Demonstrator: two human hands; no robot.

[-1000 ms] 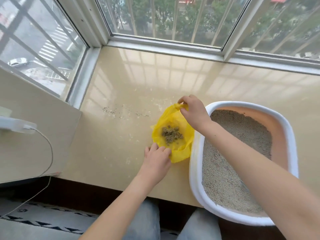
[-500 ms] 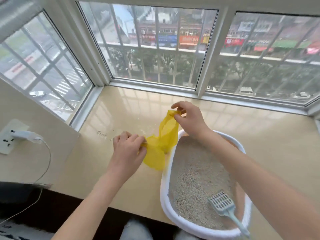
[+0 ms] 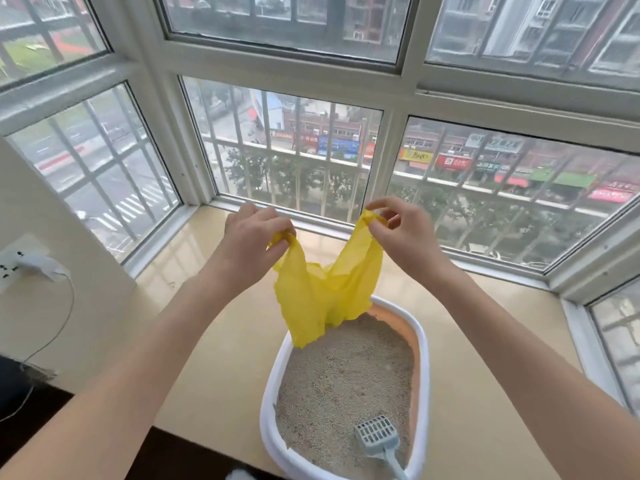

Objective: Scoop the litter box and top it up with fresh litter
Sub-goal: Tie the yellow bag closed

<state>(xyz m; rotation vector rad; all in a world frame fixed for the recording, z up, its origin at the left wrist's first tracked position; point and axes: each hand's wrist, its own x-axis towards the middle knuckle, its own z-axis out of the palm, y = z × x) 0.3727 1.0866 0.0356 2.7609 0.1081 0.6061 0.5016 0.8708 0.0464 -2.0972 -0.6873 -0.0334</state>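
On the far left a white plug (image 3: 34,263) is sitting in a wall socket, its thin cable trailing down the wall. Moving right, the left hand (image 3: 251,242) is pinching 1 handle loop of a thin, crinkled yellow plastic bag (image 3: 323,296), fingers curled tight round the bunched film. The bag is hanging in the air between the 2 hands, sagging over the far end of the white-rimmed oval plastic litter box (image 3: 268,410), which is resting on the glossy beige window ledge (image 3: 214,358). The right hand (image 3: 398,233) is gripping the other loop between thumb and forefinger, the remaining fingers spread.

The film is looking very soft, slippery and easy to tear (its load, if any, is hidden inside), so the weight is probably small and sitting low. The handles are the sensible hold; knotting them will likely call for a firm pinch close to the bag's mouth.

Further right, a pale grey slotted plastic scoop (image 3: 377,436) is lying in the grey granular litter (image 3: 346,375) at the box's near end.
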